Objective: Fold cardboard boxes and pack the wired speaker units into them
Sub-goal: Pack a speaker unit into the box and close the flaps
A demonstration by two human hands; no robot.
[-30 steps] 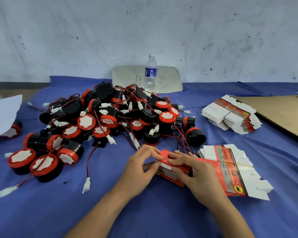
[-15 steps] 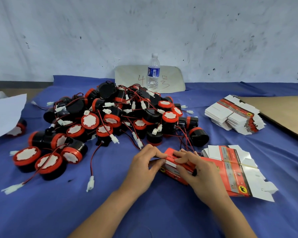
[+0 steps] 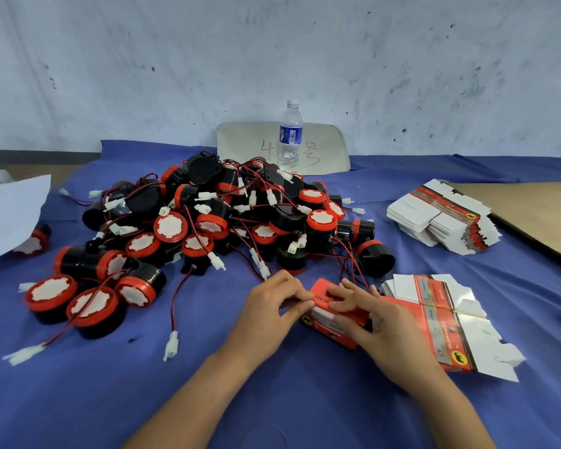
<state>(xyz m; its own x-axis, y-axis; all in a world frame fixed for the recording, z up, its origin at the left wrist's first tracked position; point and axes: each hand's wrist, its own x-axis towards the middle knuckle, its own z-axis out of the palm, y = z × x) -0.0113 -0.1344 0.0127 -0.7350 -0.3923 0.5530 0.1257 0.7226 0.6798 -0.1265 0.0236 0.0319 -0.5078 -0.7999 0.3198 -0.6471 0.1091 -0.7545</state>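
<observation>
A small red cardboard box (image 3: 334, 314) lies on the blue cloth in front of me. My left hand (image 3: 269, 306) pinches its left end flap with thumb and fingers. My right hand (image 3: 373, 319) grips the box from the right, fingers curled over its top. A big heap of black and red wired speaker units (image 3: 214, 222) with white connectors lies behind the hands. A rubber-banded bundle of flat box blanks (image 3: 441, 315) sits just right of my right hand. A second stack of flat blanks (image 3: 441, 218) lies farther back right.
A water bottle (image 3: 290, 134) stands at the back before a pale board (image 3: 324, 144). A brown cardboard sheet (image 3: 538, 215) lies at the far right, a white sheet (image 3: 10, 209) at the far left. Loose speakers (image 3: 88, 306) and wires (image 3: 172, 341) spread left of my hands.
The box has gone from tilted up between my hands to lying lower on the cloth. My left fingers have closed in on its left end; my right fingers now lie over its top.
</observation>
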